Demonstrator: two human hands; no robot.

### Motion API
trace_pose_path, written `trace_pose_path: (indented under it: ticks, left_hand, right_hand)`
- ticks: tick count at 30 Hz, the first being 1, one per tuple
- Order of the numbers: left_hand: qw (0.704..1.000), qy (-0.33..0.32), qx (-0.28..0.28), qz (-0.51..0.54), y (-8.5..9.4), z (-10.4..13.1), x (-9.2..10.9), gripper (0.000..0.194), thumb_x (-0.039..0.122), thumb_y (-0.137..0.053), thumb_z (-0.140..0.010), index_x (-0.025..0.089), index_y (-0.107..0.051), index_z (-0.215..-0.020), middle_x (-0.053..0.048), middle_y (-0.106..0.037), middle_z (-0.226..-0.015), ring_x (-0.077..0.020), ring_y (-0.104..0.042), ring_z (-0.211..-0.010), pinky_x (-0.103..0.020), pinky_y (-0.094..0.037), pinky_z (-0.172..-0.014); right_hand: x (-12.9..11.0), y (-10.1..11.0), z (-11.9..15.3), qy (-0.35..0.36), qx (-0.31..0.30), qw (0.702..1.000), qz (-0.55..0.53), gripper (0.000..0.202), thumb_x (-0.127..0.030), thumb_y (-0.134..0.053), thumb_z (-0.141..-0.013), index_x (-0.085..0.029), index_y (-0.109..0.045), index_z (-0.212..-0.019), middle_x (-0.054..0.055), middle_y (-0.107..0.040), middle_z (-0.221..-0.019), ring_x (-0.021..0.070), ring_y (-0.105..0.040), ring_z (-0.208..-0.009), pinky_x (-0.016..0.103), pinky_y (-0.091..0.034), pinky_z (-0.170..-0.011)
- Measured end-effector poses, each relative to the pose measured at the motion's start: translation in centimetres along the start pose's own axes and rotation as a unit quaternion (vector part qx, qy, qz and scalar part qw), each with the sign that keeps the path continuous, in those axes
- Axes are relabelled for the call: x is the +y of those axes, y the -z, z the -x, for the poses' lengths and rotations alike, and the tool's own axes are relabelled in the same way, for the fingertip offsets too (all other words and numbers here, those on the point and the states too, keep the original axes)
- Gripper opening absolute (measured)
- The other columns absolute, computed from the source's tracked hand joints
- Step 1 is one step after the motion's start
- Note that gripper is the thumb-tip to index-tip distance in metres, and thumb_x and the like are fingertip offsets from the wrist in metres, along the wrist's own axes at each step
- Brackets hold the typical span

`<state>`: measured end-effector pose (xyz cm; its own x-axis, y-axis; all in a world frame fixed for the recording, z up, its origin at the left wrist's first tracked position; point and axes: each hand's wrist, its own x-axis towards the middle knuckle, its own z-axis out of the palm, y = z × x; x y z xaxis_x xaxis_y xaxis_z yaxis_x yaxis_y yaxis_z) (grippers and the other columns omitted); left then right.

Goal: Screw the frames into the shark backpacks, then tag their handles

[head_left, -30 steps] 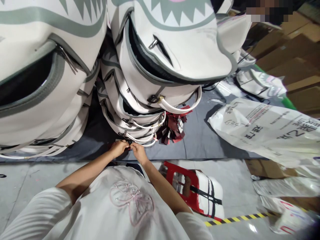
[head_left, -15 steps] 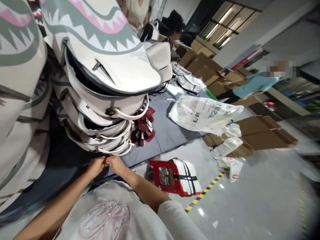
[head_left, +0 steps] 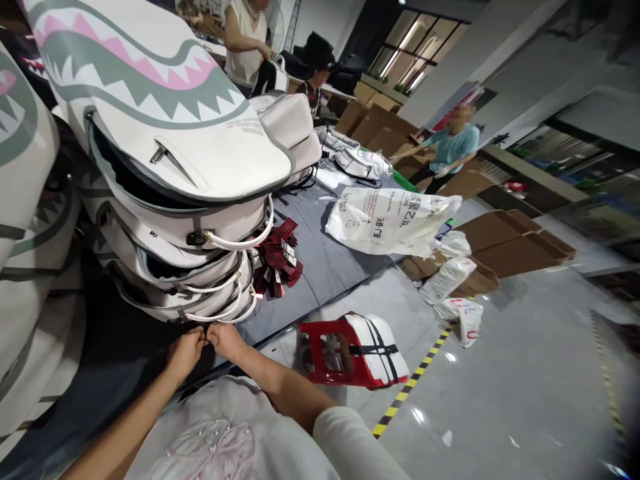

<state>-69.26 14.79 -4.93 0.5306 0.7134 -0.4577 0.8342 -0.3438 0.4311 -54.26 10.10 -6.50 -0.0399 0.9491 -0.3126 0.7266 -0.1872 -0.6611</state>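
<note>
My left hand (head_left: 186,350) and my right hand (head_left: 226,341) are close together at the near edge of the dark-covered table (head_left: 327,250). Both have curled, pinched fingers; whatever they hold is too small or hidden to make out. Just beyond them rises a stack of white backpacks (head_left: 220,223) with grey trim and white loop handles. The top backpack (head_left: 165,87) carries a grey and pink toothed-mouth print, and its zip opening gapes. A bunch of dark red tags (head_left: 279,260) lies against the stack's right side.
More backpacks (head_left: 30,267) are piled on the left. A printed white plastic bag (head_left: 390,220) lies farther along the table. On the floor stand a red stool (head_left: 330,350) with a white padded top and cardboard boxes (head_left: 515,243). Several people, one in a blue shirt (head_left: 453,147), are in the background.
The view has shifted, so the backpacks appear farther left and the background people show more fully. My hands stay close together, fingers still pinched, with a slightly wider gap between them.
</note>
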Motion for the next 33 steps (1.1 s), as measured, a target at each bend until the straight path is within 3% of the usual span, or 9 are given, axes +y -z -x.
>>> trace_pose_path:
  ticks: [5, 19, 23, 33]
  left_hand:
    - [1.000, -0.002, -0.005, -0.009, -0.1, 0.2, 0.1, 0.021, 0.025, -0.044, -0.096, 0.023, -0.065, -0.102, -0.005, -0.074, -0.088, -0.0199, -0.071, -0.084, -0.024, -0.041, -0.066]
    - [0.999, -0.014, -0.010, -0.033, 0.2, 0.7, 0.8, 0.021, 0.023, -0.044, -0.097, 0.023, -0.061, -0.109, -0.008, -0.074, -0.105, -0.0228, -0.072, -0.093, -0.026, -0.041, -0.068]
    - [0.999, -0.019, -0.021, -0.033, 0.2, 0.7, 0.8, 0.022, 0.023, -0.042, -0.098, 0.023, -0.063, -0.104, -0.008, -0.075, -0.095, -0.0224, -0.072, -0.089, -0.026, -0.042, -0.068]
    - [1.000, -0.002, -0.014, -0.008, 0.5, 1.0, 1.1, 0.022, 0.022, -0.043, -0.097, 0.021, -0.064, -0.104, -0.010, -0.074, -0.105, -0.0240, -0.070, -0.097, -0.027, -0.042, -0.073]
  right_hand:
    - [-0.2, 0.1, 0.1, -0.012, 0.011, 0.999, -0.032, 0.024, -0.036, -0.059, -0.097, -0.015, -0.065, -0.106, 0.004, -0.068, -0.101, 0.0158, -0.066, -0.088, 0.036, -0.057, -0.081]
    - [0.1, -0.2, 0.4, -0.034, 0.010, 0.995, -0.090, 0.025, -0.037, -0.059, -0.098, -0.014, -0.064, -0.106, 0.004, -0.068, -0.099, 0.0146, -0.066, -0.084, 0.034, -0.057, -0.077]
    - [0.3, -0.3, 0.4, -0.034, 0.011, 0.994, -0.101, 0.025, -0.037, -0.059, -0.097, -0.014, -0.064, -0.106, 0.003, -0.067, -0.097, 0.0142, -0.066, -0.082, 0.033, -0.057, -0.076]
    - [0.6, -0.8, 0.4, -0.029, 0.019, 0.991, -0.127, 0.025, -0.036, -0.060, -0.097, -0.014, -0.064, -0.109, 0.005, -0.068, -0.102, 0.0156, -0.066, -0.087, 0.035, -0.058, -0.078]
